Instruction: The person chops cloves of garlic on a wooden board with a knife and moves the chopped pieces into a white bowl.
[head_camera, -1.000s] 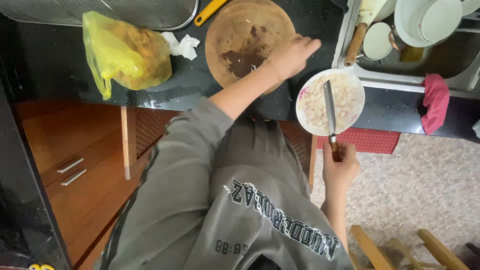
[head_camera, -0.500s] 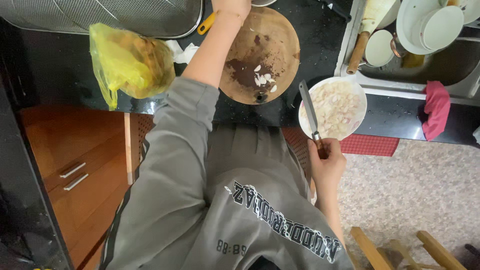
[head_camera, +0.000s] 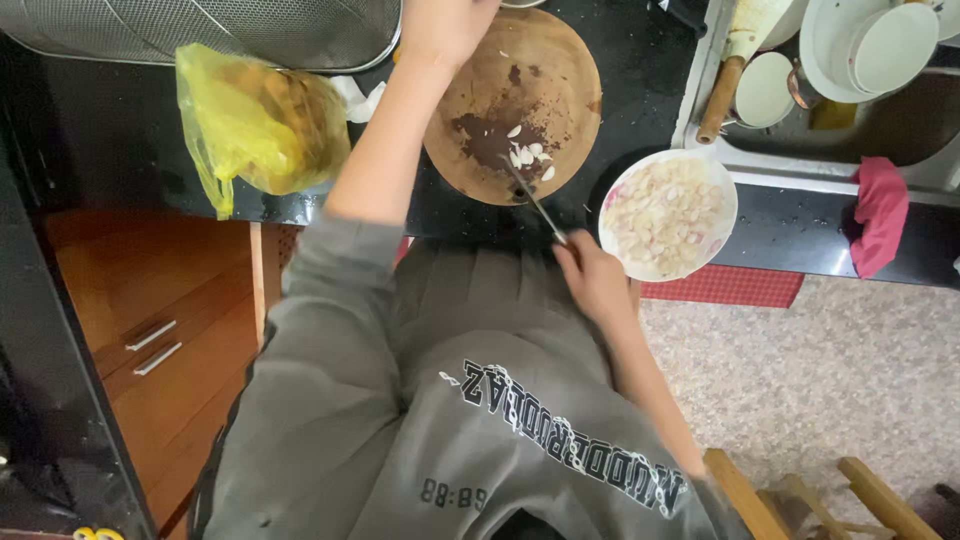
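On the black counter, largest first: a metal strainer runs along the far edge, a sink with stacked white dishes fills the far right corner. A yellow bag sits left of a round wooden board; the bare counter between them is taken up by the left forearm. Board and white bowl lie close, a narrow dark strip between them. The bowl, full of pale sliced pieces, sits at the counter's near edge, just left of a red cloth hanging over that edge. Floor to the right is open down to a wooden chair frame.

Right hand is off the counter, near its front edge, closed around the knife handle. The blade runs up and left from the hand, long axis diagonal, tip on the board's near part beside small white slices and a dark wet patch.

Left hand reaches across the board's far rim, cut by the frame's top edge; its grip cannot be told.
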